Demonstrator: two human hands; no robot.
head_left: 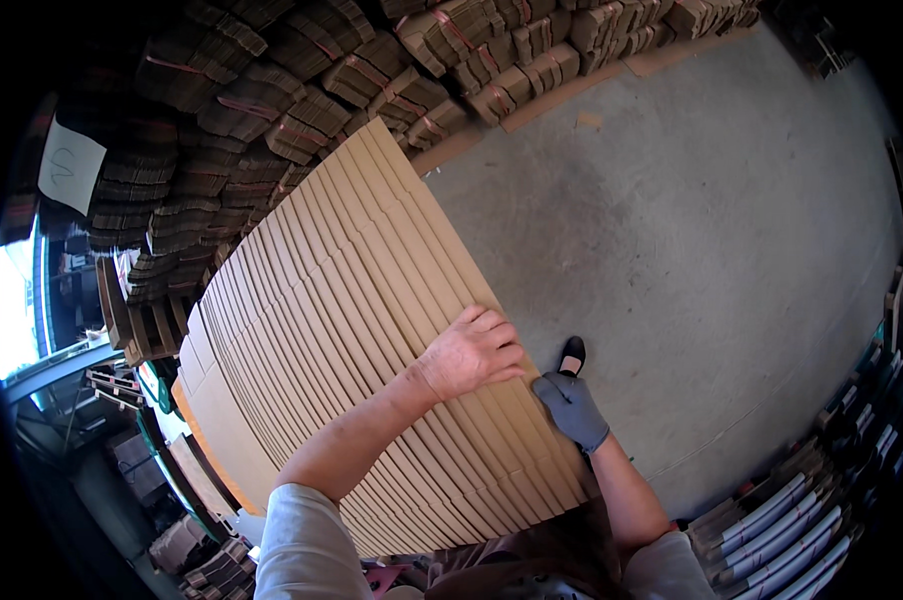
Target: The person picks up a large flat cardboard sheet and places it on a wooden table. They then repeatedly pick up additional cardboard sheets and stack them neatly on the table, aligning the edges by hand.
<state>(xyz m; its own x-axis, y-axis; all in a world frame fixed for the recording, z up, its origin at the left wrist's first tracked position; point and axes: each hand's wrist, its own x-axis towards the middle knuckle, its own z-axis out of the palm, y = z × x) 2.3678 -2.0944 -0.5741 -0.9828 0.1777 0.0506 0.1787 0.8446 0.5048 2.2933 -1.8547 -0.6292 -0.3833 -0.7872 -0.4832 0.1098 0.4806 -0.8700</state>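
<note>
1. The left hand [472, 352] is bare and lies palm down on the top edges of a long stack of flattened cardboard sheets [342, 300]. Its fingers curl over the near right side of the stack, pressing on it rather than clamped around any one sheet.
2. The right hand [572, 408] wears a grey glove and sits just beside the left one, a little nearer the body. Its fingers are bent against the right-hand edge of the same stack; whether they pinch a sheet cannot be told.
3. The two hands are close together, almost touching, both at the stack's right edge.
4. The stack stands on edge under both hands and runs away from them to the upper left, sheet after sheet in a fanned row, brown and plain.
5. Just beyond the gloved hand, a black shoe [573, 353] shows on the concrete floor [712, 230], which spreads out to the right of the hands.
6. To the lower right of the hands, well apart, a row of flat white and dark packs [802, 520] leans along the floor's edge.
7. Far beyond the hands, past the end of the stack, bundles of folded cardboard tied with red bands [352, 70] are piled high along the top.
8. Far to the left of the hands, a white paper sheet [70, 166] hangs on the dark piles beside a bright window [14, 310].
</note>
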